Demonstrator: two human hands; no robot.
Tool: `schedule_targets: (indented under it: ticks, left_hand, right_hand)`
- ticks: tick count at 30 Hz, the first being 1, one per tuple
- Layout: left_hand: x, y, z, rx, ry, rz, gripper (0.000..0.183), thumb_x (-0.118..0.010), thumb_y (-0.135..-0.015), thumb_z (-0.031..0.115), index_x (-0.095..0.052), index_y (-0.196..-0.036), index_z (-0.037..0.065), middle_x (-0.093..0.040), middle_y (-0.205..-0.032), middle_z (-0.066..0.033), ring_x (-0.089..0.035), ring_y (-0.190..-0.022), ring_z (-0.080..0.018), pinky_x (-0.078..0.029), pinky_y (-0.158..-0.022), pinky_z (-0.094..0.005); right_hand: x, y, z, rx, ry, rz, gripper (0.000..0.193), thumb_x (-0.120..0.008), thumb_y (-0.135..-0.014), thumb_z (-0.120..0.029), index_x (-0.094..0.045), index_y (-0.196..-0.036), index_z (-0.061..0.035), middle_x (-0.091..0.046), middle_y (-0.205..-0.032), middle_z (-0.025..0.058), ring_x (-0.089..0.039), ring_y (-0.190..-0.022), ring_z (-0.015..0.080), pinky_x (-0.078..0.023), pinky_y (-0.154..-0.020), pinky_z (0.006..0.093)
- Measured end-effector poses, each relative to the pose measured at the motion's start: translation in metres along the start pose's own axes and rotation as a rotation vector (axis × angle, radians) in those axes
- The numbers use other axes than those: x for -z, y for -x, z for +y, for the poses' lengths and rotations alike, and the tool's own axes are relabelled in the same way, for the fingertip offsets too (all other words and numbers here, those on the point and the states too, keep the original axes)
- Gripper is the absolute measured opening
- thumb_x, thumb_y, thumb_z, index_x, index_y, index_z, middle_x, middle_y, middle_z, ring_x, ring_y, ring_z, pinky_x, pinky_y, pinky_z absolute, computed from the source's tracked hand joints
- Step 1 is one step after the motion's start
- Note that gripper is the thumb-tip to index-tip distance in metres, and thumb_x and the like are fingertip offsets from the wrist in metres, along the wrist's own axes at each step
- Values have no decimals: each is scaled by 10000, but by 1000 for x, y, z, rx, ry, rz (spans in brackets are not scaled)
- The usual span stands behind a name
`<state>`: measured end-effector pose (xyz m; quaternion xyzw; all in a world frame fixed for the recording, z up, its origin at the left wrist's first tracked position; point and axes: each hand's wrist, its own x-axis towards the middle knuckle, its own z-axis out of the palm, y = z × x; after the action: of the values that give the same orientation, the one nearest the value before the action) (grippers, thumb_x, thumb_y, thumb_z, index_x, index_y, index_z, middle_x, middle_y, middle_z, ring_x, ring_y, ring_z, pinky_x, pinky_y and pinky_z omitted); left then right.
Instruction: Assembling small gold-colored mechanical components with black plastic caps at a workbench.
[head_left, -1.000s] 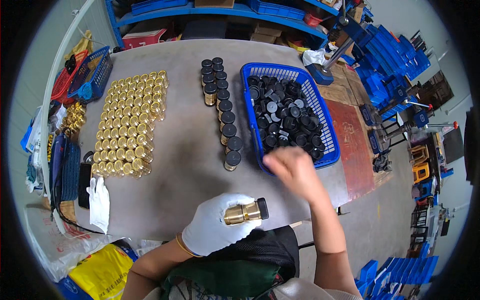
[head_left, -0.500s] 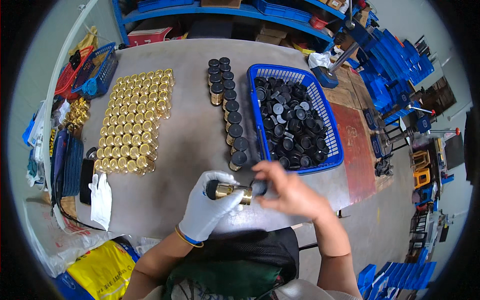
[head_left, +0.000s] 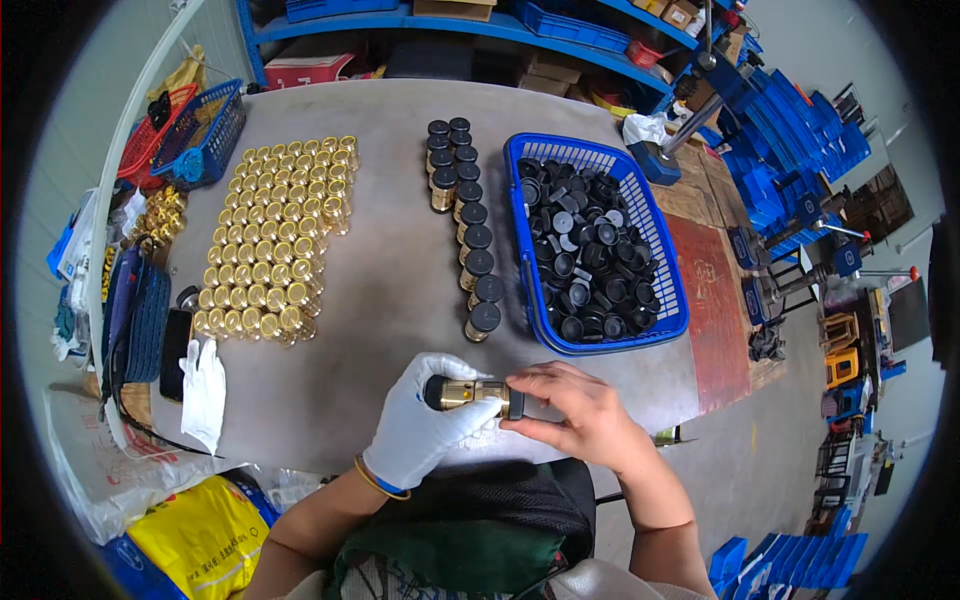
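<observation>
Grey worktable (head_left: 385, 270), broad, backed by a blue shelf (head_left: 480, 30) on which blue bins and cardboard boxes are stored. At the left of the tabletop: brass fittings (head_left: 275, 235), many, arranged upright in close rows. Beyond them, near the far left edge: a red basket (head_left: 150, 140) and a small blue basket (head_left: 205, 150), placed side by side. Nearer, by the left edge: a dark phone (head_left: 174, 352) and a spare white glove (head_left: 205, 392), laid flat. Toward the right: black-capped fittings (head_left: 477, 238), stood in a column, doubled at its far end. Just beside it: a large blue basket (head_left: 520, 235), filled with loose black caps (head_left: 590, 240). At the near edge, above the lap: one brass fitting (head_left: 463, 392), held sideways between both hands, a black cap seen at each end. Its body is gripped by the left hand (head_left: 410, 425), white-gloved, the fingers closed around it. The cap at its right end (head_left: 516, 404) is pinched by the right hand (head_left: 582, 412), bare, the thumb and fingers parted only by the cap's width. Beyond the table's right side, blue trays (head_left: 790, 130) are stacked.
</observation>
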<state>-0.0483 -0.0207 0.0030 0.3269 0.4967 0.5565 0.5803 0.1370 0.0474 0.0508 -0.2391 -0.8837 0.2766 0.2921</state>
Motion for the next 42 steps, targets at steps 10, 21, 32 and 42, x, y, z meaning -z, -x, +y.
schedule_targets:
  ticks: [10, 21, 32, 42]
  left_hand:
    - [-8, 15, 13, -306, -168, -33, 391, -753, -722, -19, -495, -1009, 47, -632, -953, -94, -631, -849, -150, -523, -772, -286]
    - [-5, 13, 20, -378, -254, -88, 391, -782, -724, 39, -542, -1032, 30, -637, -987, -77, -618, -916, -130, -509, -832, -287]
    - [18, -137, 15, -434, -596, 260, 681, -752, -724, 65, -411, -1313, 24, -584, -851, -40, -570, -776, -132, -491, -750, -279]
    - [38, -235, -4, -405, -952, 323, 851, -675, -745, 120, -200, -1449, 66, -572, -1140, -218, -578, -1026, -381, -468, -888, -433]
  right_hand:
    - [-11, 21, 20, -662, -1077, -233, 240, -651, -903, -202, -635, -995, 19, -681, -786, 62, -618, -692, 91, -492, -650, 211]
    - [-5, 7, 21, -511, -469, -225, 318, -658, -860, -290, -650, -935, 18, -652, -778, 133, -597, -664, 277, -466, -651, 360]
    - [11, -33, 137, -678, 684, 43, 272, -667, -817, -297, -644, -861, -30, -665, -867, 175, -647, -849, 341, -525, -732, 425]
    - [-5, -29, 150, -562, 727, -82, 235, -723, -729, -245, -650, -839, -51, -663, -861, 154, -633, -888, 306, -525, -757, 412]
